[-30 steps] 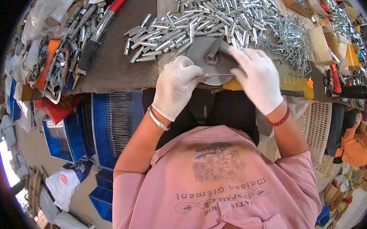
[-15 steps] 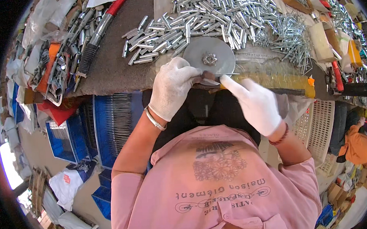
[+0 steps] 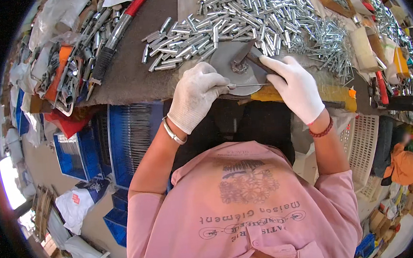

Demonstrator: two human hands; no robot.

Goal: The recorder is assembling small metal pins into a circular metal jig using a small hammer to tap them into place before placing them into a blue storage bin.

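My left hand (image 3: 200, 96), in a white knit glove, pinches a short silvery metal sleeve. A thin metal rod (image 3: 252, 84) runs from it toward the right hand, level above the near edge of a round grey metal disc (image 3: 246, 87). My right hand (image 3: 298, 86), also gloved, is closed around a dark hammer-like tool (image 3: 260, 61). The tool's wide end is raised over the disc and blurred, so its exact kind is unclear. At the disc's middle is a small toothed metal piece (image 3: 239, 67), partly covered by the tool.
A heap of short metal sleeves (image 3: 242, 20) lies beyond the disc, with a pile of thin screws or pins (image 3: 327, 48) to its right. Hand tools (image 3: 73, 75) crowd the left side. Blue crates (image 3: 129, 143) and a white basket (image 3: 361, 141) stand below the bench.
The dark tool has risen from the rod by my left fingertips to above the disc. My right hand has shifted slightly right and up. My left hand keeps its pinch.
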